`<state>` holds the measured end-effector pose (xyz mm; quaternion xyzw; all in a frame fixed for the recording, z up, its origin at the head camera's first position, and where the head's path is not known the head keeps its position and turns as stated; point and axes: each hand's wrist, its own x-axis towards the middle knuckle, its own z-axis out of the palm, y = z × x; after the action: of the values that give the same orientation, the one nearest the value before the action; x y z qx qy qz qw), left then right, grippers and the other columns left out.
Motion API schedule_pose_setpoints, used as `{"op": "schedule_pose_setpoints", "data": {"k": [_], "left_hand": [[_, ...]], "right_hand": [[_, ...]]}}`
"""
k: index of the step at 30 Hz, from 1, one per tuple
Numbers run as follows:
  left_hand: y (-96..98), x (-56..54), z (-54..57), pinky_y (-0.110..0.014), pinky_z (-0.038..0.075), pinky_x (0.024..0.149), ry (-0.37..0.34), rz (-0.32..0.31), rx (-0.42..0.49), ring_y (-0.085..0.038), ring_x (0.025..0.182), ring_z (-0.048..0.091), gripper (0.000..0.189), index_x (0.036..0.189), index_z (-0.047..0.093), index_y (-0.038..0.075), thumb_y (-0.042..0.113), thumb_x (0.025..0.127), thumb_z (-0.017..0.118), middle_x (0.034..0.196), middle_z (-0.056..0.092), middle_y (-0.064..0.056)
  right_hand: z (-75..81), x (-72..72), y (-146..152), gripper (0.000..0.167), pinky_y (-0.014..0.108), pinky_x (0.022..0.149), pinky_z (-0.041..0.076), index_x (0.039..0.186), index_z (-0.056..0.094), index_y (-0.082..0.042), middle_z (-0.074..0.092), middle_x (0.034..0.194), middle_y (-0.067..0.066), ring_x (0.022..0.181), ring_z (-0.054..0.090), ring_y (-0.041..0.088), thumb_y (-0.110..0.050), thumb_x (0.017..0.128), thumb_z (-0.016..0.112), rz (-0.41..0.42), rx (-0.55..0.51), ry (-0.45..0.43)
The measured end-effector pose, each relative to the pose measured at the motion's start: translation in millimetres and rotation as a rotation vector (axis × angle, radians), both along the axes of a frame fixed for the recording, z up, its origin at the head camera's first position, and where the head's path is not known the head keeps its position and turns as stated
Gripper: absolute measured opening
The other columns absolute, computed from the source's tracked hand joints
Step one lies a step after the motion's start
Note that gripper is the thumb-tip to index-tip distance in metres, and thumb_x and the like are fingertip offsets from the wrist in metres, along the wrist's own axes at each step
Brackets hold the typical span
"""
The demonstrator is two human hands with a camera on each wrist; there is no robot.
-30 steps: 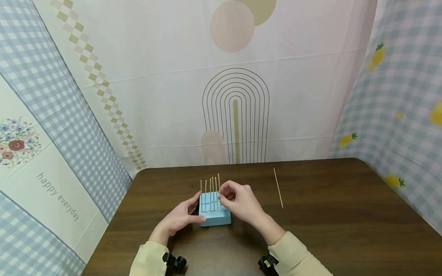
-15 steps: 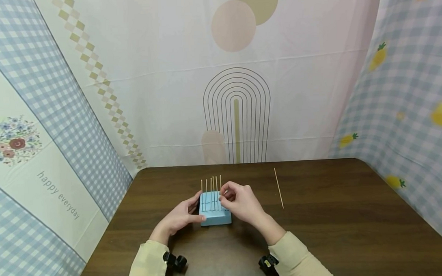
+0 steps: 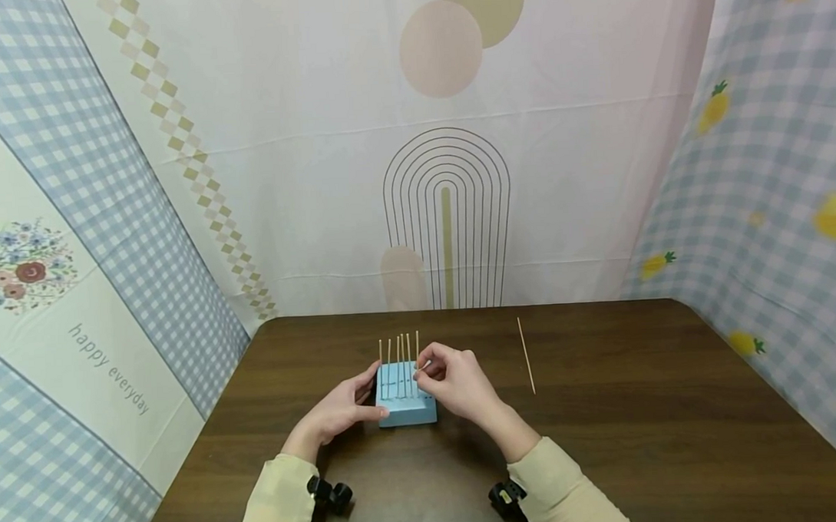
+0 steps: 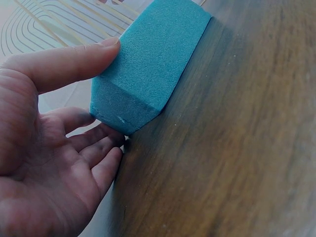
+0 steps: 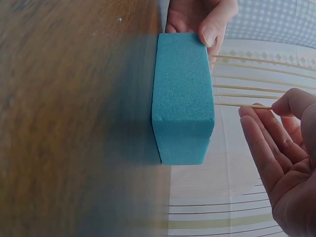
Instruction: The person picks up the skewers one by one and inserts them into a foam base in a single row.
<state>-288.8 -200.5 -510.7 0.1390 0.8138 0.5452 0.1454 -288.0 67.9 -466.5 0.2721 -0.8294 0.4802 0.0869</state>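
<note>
A light-blue foam block (image 3: 407, 415) rests on the table, with several thin wooden skewers (image 3: 390, 354) standing upright in its top. My left hand (image 3: 336, 413) holds the block at its left end, thumb on the near face and fingers around the far side, as the left wrist view of the block (image 4: 153, 59) shows. With thumb and fingertips, my right hand (image 3: 457, 379) pinches the rightmost skewer (image 5: 239, 105) partway up. Its lower end meets the block's top face in the right wrist view. The fingers partly cover the top's right side in the head view.
One loose skewer (image 3: 526, 355) lies on the brown wooden table (image 3: 638, 415), to the right of my right hand. Patterned cloths hang behind the table (image 3: 320, 218) and along both sides. Each wrist carries a small black camera (image 3: 329, 494).
The top of the pinched skewer has shifted slightly right and sits a little lower. Both hands and the block stay nearly where they were.
</note>
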Motion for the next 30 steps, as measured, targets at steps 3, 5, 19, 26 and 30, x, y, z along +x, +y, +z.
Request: {"op": "schedule_pose_setpoints", "data": {"k": [3,5,19,26,30], "left_hand": [[-0.3,0.5,-0.2,-0.057,0.022,0.127,0.000,-0.001,0.001,-0.042,0.160,0.021,0.103,0.171,0.021,0.005,0.021,0.092,0.085,0.176,0.017,-0.018],[-0.3,0.9,-0.2,-0.057,0.022,0.128,-0.002,-0.003,0.007,-0.042,0.160,0.021,0.103,0.171,0.020,0.005,0.020,0.092,0.085,0.176,0.017,-0.018],[0.7,-1.3,2.6,-0.056,0.023,0.127,0.007,0.003,0.000,-0.042,0.160,0.022,0.103,0.171,0.021,0.005,0.021,0.092,0.085,0.176,0.019,-0.018],[0.2,-0.3,1.5,-0.056,0.023,0.127,0.004,-0.011,-0.003,-0.043,0.160,0.022,0.104,0.171,0.020,0.004,0.021,0.092,0.085,0.176,0.018,-0.019],[-0.3,-0.3,2.4,-0.056,0.023,0.127,0.013,-0.020,-0.006,-0.043,0.160,0.022,0.104,0.171,0.018,0.003,0.022,0.093,0.085,0.176,0.017,-0.019]], "right_hand": [[-0.2,0.2,-0.3,0.010,0.025,0.068,0.060,0.097,0.071,-0.013,0.077,0.085,-0.006,0.074,0.071,0.005,-0.005,0.095,0.075,0.006,0.001,-0.004],[-0.4,0.1,-0.7,0.010,0.025,0.068,0.060,0.097,0.071,-0.013,0.077,0.085,-0.006,0.074,0.070,0.005,-0.005,0.096,0.075,0.011,0.005,-0.007],[2.2,0.3,-2.3,0.011,0.025,0.070,0.060,0.100,0.068,-0.015,0.075,0.087,-0.006,0.075,0.069,0.006,-0.005,0.097,0.073,0.001,0.044,-0.001],[-0.2,0.5,-1.9,0.010,0.025,0.071,0.060,0.102,0.068,-0.015,0.074,0.087,-0.007,0.077,0.067,0.007,-0.007,0.098,0.072,0.012,0.052,0.013],[0.3,-0.1,-2.0,0.011,0.026,0.073,0.061,0.104,0.068,-0.014,0.075,0.089,-0.007,0.079,0.070,0.007,-0.008,0.098,0.072,0.019,0.045,0.014]]}}
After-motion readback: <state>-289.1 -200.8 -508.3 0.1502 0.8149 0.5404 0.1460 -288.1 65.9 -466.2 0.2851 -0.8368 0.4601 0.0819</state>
